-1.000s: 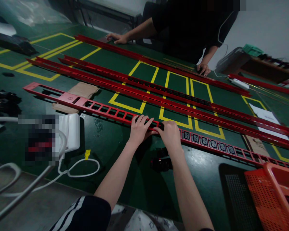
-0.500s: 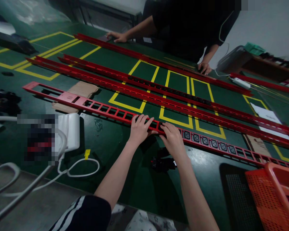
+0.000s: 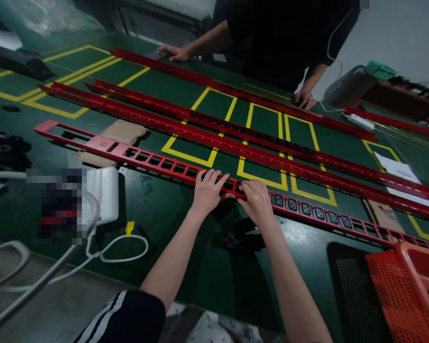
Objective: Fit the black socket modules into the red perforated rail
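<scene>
Left of and beyond the orange basket [image 3: 388,281], the left hand [image 3: 207,193] pinches the red frame [image 3: 178,175]; I cannot tell the right hand's [image 3: 256,200] grip. Uneven pressing could skew a black socket [image 3: 305,208].

The light is dim; pale glare whitens the green tabletop [image 3: 296,237] left of the orange basket [image 3: 388,286]; a speckled shadow [image 3: 353,290] lies beside it; far to its left, a patch [image 3: 62,205] is pixelated.
</scene>
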Available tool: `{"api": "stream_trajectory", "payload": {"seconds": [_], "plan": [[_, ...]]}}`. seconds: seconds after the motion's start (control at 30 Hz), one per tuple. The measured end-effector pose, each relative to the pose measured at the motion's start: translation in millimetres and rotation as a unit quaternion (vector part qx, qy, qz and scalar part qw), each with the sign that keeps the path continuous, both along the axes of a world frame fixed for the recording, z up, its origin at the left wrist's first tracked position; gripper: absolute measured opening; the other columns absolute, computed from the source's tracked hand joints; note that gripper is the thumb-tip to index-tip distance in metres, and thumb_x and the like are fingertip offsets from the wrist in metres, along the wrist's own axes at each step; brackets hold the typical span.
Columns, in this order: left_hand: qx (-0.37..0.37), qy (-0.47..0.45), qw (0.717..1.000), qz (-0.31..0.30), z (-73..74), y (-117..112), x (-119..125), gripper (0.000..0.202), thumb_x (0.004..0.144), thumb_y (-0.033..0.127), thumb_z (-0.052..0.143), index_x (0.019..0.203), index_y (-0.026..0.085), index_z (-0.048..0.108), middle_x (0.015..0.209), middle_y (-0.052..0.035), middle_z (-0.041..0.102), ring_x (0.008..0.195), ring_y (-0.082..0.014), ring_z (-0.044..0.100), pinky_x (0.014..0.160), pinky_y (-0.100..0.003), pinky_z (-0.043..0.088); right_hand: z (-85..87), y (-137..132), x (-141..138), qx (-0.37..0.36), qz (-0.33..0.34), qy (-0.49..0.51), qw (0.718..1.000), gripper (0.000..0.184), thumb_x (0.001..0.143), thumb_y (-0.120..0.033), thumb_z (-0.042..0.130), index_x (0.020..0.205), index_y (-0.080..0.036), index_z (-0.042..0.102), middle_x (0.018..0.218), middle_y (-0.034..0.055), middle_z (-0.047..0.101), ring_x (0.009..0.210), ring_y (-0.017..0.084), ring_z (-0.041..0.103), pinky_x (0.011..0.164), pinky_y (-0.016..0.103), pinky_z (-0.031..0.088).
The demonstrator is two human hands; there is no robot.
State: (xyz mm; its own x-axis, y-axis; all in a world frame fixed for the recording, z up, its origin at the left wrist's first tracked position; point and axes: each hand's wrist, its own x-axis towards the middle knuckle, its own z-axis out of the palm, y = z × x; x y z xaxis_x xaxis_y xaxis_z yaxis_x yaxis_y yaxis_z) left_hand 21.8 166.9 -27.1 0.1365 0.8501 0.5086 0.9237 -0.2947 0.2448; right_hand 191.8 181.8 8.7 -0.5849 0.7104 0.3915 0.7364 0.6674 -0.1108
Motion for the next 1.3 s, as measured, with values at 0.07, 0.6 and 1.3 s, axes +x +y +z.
{"api": "stream_trajectory", "payload": {"seconds": [0.07,0.6,1.3], "plan": [[-0.004,0.000,1.000,0.001,0.5,-0.2,0.1,0.053,0.081,0.057,0.053,0.119,0.020,0.059,0.114,-0.0113,0.063,0.109,-0.0283,0.054,0.098,-0.047,0.032,-1.2,1.0,1.2,-0.004,0.003,0.003,1.000,0.014,0.075,-0.009,0.055,0.084,-0.018,0.061,0.091,0.0102,0.065,0.090,0.026,0.057,0.088,0.043,0.044],[-0.013,0.007,1.000,0.004,1.7,-0.7,0.2,0.051,0.080,0.053,0.057,0.119,0.020,0.059,0.115,-0.0116,0.063,0.110,-0.0285,0.053,0.098,-0.047,0.033,-10.7,6.7,7.6,-0.004,0.050,0.014,0.999,0.018,0.077,-0.011,0.055,0.089,-0.015,0.068,0.093,0.0120,0.071,0.093,0.025,0.064,0.093,0.044,0.047],[-0.036,0.057,0.995,-0.078,18.5,12.5,-46.3,0.054,0.073,0.050,0.067,0.117,0.019,0.059,0.116,-0.0099,0.064,0.111,-0.0275,0.054,0.100,-0.044,0.036,-18.2,-3.7,21.7,-0.106,-0.086,0.134,0.982,0.030,0.077,-0.018,0.063,0.107,-0.021,0.064,0.124,0.0120,0.058,0.117,0.026,0.053,0.097,0.048,0.043]]}}
